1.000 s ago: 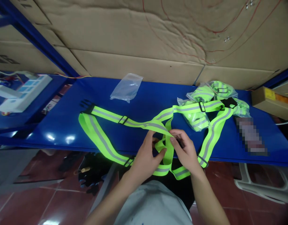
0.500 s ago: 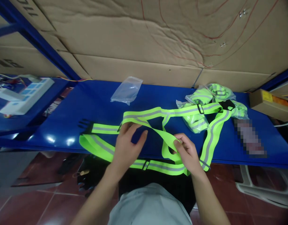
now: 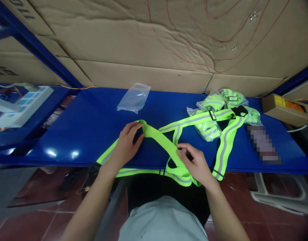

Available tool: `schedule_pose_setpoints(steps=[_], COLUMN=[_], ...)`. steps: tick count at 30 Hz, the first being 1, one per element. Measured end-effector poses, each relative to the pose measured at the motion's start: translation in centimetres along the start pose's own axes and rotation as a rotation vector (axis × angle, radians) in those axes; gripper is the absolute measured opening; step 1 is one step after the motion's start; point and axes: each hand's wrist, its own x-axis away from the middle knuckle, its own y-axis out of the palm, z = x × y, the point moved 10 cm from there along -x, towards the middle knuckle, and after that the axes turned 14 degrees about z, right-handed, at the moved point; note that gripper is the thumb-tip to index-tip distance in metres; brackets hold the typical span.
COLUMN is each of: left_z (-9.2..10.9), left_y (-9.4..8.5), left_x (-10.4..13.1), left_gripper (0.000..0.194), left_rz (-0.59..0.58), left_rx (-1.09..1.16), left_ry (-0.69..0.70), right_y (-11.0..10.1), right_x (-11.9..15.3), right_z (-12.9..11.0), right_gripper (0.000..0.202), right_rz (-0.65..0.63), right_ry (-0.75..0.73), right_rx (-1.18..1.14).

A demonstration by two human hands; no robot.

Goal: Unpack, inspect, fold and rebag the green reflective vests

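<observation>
A neon-yellow reflective harness (image 3: pixel 225 144) with grey stripes is spread along the front of the blue table, part of it hanging over the edge. My left hand (image 3: pixel 127 140) pinches a folded strap of it between thumb and fingers. Further right, my right hand (image 3: pixel 195 160) grips the same strap, which runs slantwise between the two hands. A black slider buckle (image 3: pixel 212 115) sits on the upper strap, and a black connector piece (image 3: pixel 239 111) joins the straps at the right. My left hand and forearm hide part of the left end.
Bagged reflective straps (image 3: pixel 209 129) lie at the back right beside an open cardboard box (image 3: pixel 286 110). A clear plastic bag (image 3: pixel 135 97) rests near the cardboard wall (image 3: pixel 143 43). A white power strip (image 3: pixel 23 107) is at the left, a blurred-out item (image 3: pixel 264 144) at the right.
My left hand has moved left and slightly up, drawing the strap into a fold. My right hand has shifted a little left. The harness's left end has dropped toward the table edge.
</observation>
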Motion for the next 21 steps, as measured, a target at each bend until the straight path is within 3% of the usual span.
schedule_pose_setpoints(steps=[3, 6, 8, 10, 14, 17, 21], left_z=[-1.2, -3.2, -5.0, -6.8, -9.4, -11.1, -13.3], left_y=[-0.6, -1.6, -2.2, -2.8, -4.0, -4.0, -3.0], left_x=[0.3, 0.3, 0.1, -0.1, -1.5, -3.5, -6.6], left_gripper=[0.038, 0.036, 0.034, 0.034, 0.034, 0.036, 0.041], left_rz=[0.032, 0.075, 0.081, 0.075, 0.067, 0.006, -0.102], left_rx=[-0.014, -0.03, -0.031, -0.042, -0.156, -0.185, -0.22], left_ry=[-0.003, -0.042, -0.093, -0.126, -0.076, -0.021, 0.019], right_y=[-2.3, -7.8, -12.0, -16.2, -23.4, -25.0, -25.7], right_x=[-1.1, -3.4, -5.5, -7.9, -10.7, -11.5, -12.4], right_z=[-1.9, -4.6, -4.7, -2.8, 4.0, 6.4, 7.2], right_gripper=[0.029, 0.032, 0.037, 0.042, 0.044, 0.049, 0.047], right_rz=[0.097, 0.317, 0.426, 0.488, 0.614, 0.668, 0.714], right_ry=[-0.142, -0.391, -0.451, -0.396, -0.032, 0.016, 0.031], right_rx=[0.152, 0.472, 0.633, 0.752, 0.933, 0.915, 0.859])
